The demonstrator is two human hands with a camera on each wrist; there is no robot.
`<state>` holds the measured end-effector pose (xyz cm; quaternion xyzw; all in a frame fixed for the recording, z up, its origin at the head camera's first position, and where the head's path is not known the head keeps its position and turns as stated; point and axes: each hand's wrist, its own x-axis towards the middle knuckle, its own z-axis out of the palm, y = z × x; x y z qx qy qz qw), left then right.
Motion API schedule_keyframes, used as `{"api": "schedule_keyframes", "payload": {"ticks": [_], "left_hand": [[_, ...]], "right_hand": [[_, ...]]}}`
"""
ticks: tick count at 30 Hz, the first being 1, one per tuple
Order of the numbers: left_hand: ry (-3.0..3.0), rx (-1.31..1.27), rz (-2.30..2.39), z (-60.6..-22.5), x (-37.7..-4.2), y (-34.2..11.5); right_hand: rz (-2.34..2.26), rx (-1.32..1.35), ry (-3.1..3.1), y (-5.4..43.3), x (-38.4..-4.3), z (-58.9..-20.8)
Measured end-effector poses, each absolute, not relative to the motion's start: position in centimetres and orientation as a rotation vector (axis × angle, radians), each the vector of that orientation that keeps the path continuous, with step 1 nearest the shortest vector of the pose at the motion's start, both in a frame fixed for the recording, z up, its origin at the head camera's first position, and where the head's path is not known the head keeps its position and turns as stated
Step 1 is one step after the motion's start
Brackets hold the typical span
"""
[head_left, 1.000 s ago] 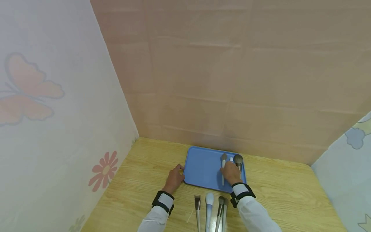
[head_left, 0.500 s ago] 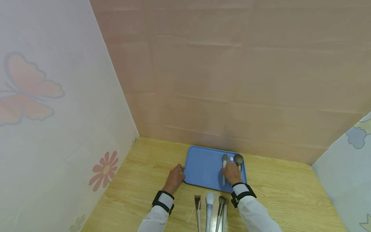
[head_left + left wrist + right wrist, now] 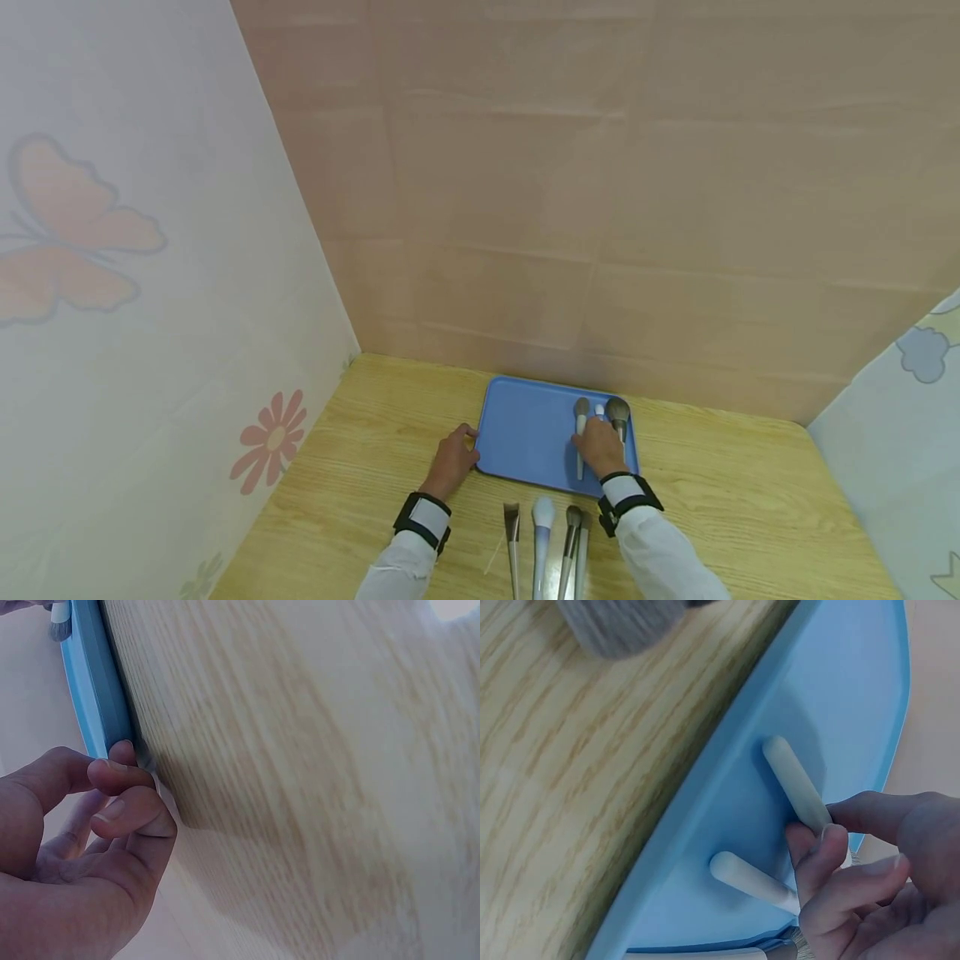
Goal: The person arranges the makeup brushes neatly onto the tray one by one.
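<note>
A blue tray (image 3: 525, 429) lies on the wooden table. My left hand (image 3: 452, 460) is at its left end, fingers curled against the rim, as the left wrist view shows from close by. Over the tray's right part, my right hand (image 3: 600, 446) pinches the pale handle of a makeup brush (image 3: 799, 784) between thumb and fingers. That brush's grey-brown head (image 3: 581, 407) points to the back. Beside it is a small white-tipped brush (image 3: 599, 410), partly hidden by the hand. A larger fluffy brush (image 3: 618, 410) lies along the right rim.
In front of the tray several more brushes lie on the table: a flat dark-tipped brush (image 3: 512, 533), a big white-headed brush (image 3: 542, 533), and two dark-headed ones (image 3: 572, 533) side by side. A brown wall covering (image 3: 525, 250) rises behind the tray.
My right hand and the pinched brush have shifted very slightly to the right since a second ago. The left hand stays at the tray's left end.
</note>
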<state>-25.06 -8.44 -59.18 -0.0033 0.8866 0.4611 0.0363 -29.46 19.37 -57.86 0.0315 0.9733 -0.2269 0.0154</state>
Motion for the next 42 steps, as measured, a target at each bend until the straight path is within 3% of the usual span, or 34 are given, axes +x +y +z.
{"api": "schedule_keyframes", "payload": {"ticks": [42], "left_hand": [[2.715, 0.004, 1.436, -59.93, -25.31, -8.67]], "right_hand": [[-0.700, 0.104, 3.001, 19.39, -29.61, -57.96]]}}
